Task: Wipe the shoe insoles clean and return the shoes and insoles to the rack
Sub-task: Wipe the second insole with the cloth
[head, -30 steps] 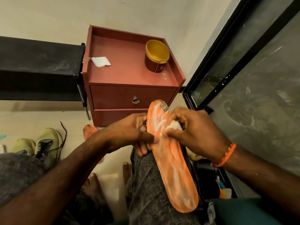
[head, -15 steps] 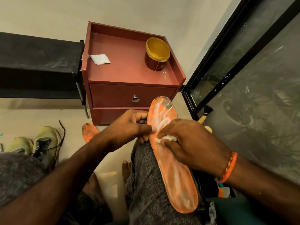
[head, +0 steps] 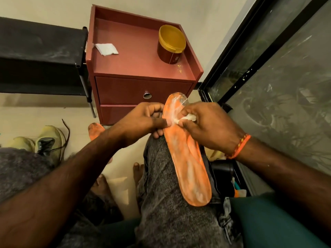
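Insole (head: pixel 186 158), orange with pale smears, is laid lengthwise along the grey-trousered right thigh (head: pixel 172 203) at lower centre of the frame, heel end nearest, toe end pointing toward upper centre. Left hand (head: pixel 143 120) is seen at the insole's left edge, near the toe half; its thumb is pressed on the top face and its fingers are curled beneath, so its grip is clamped on the insole. Right hand (head: pixel 206 126) is placed over the insole's right side; a small white tissue wad (head: pixel 186 119) is pinched between thumb and fingers and is held against the insole surface, so that grip is clamped on the wad. An orange wristband (head: pixel 238 146) is worn on the right wrist.

Bare toes (head: pixel 138 169) are visible on the pale floor between the knees. A second orange insole (head: pixel 95 130) is partly hidden behind the left forearm, on the floor at centre left. A pair of yellow-green shoes (head: pixel 48 140) with dark laces is noted at left edge, on the floor.

Farther off, a red drawer cabinet (head: pixel 141 90) is stood against the wall at upper centre. On its top a folded white tissue (head: pixel 106 49) lies at left and a yellow-lidded jar (head: pixel 171 45) at right, well apart. A black rack (head: pixel 39 56) is just beside the cabinet, upper left. A dark-framed glass pane (head: pixel 277 77) fills the right of the frame.
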